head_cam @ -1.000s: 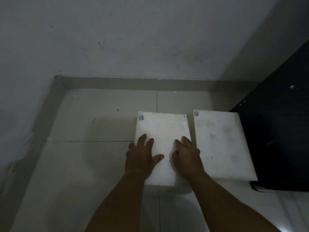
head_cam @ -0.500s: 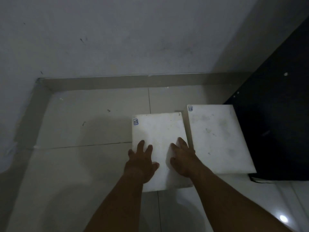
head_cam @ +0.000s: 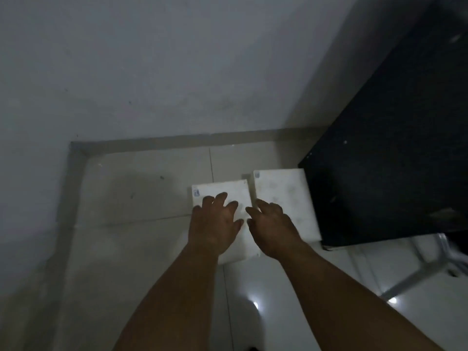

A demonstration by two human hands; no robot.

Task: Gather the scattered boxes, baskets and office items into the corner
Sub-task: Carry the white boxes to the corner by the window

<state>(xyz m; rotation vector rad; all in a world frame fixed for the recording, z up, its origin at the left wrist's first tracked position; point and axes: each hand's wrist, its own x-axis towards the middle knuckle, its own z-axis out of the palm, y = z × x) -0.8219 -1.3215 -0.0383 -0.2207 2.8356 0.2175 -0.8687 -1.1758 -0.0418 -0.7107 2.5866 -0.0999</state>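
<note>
Two white boxes lie flat on the tiled floor [head_cam: 131,198] in the middle of the frame, side by side. The left box [head_cam: 222,191] has its far edge a little lower in the frame than the far edge of the right box [head_cam: 283,188]. Their long sides run parallel and almost meet, with only a thin dark seam between them. The right side of the right box is just beside the dark cabinet [head_cam: 379,160], which fills the right of the frame; I cannot tell whether they touch.

The left hand [head_cam: 215,221] is over the near half of the left box, with its fingers apart, relaxed and a little bent. The right hand [head_cam: 272,224] is over the seam between the two boxes, also with fingers spread. Neither hand grips an edge – whether the palms press on the lids or only hover cannot be told.

To the left of the left box and above it in the frame is bare tile, up to the grey skirting [head_cam: 177,141] that turns the corner at the upper left, under the pale wall [head_cam: 152,72]. At the lower right a metal frame [head_cam: 415,274] stands on the floor – it is blurred.
</note>
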